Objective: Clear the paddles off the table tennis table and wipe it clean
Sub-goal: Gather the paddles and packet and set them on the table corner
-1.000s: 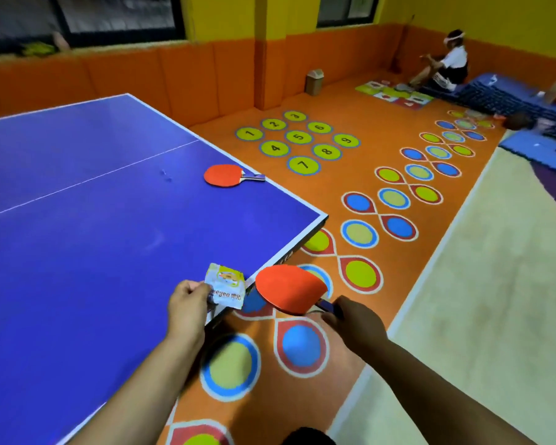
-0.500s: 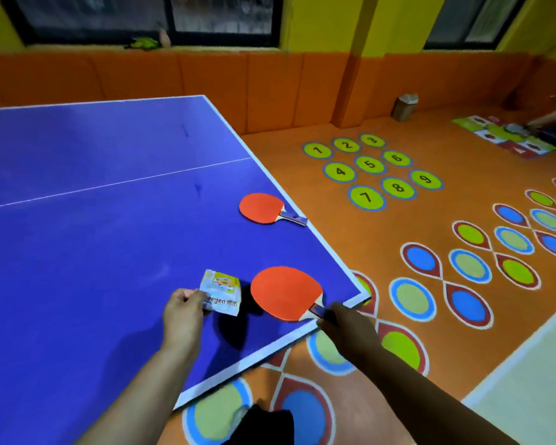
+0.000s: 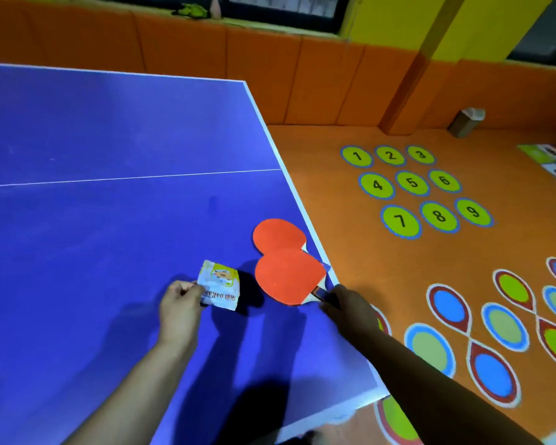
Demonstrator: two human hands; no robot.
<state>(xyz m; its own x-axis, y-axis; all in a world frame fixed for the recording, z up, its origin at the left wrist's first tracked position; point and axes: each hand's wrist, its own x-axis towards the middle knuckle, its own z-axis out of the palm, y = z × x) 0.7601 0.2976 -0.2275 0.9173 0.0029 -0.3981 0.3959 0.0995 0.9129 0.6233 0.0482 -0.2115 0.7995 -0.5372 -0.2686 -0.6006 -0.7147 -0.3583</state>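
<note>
- paddle 1 (image 3: pixel 289 276): red face up, held by its handle low over the right edge of the table (image 3: pixel 109 236), near the near corner. Its blade overlaps paddle 2 (image 3: pixel 278 234) in view; I cannot tell whether they touch.
- paddle 2: lies flat on the table just beyond paddle 1, with its handle toward the right edge and mostly hidden by paddle 1. No hand is on it.
- right hand (image 3: pixel 347 308): fingers curled fully round paddle 1's handle. The blade is level and close to paddle 2, probably so the 2 can be stacked and lifted off together.
- left hand (image 3: pixel 178 308): thumb and fingers pinch the wipe packet (image 3: pixel 219 284) by its left edge, just left of the paddles. It is likely kept ready for the wipe step, which would explain why the right hand does the paddle work.
- table: blue top, white centre line, a few faint marks. Wiping is not started, by my read.
- beyond: orange floor with the numbered circles (image 3: pixel 411 184), 1 to 9, and a small bin (image 3: pixel 467 120) by the padded wall.
</note>
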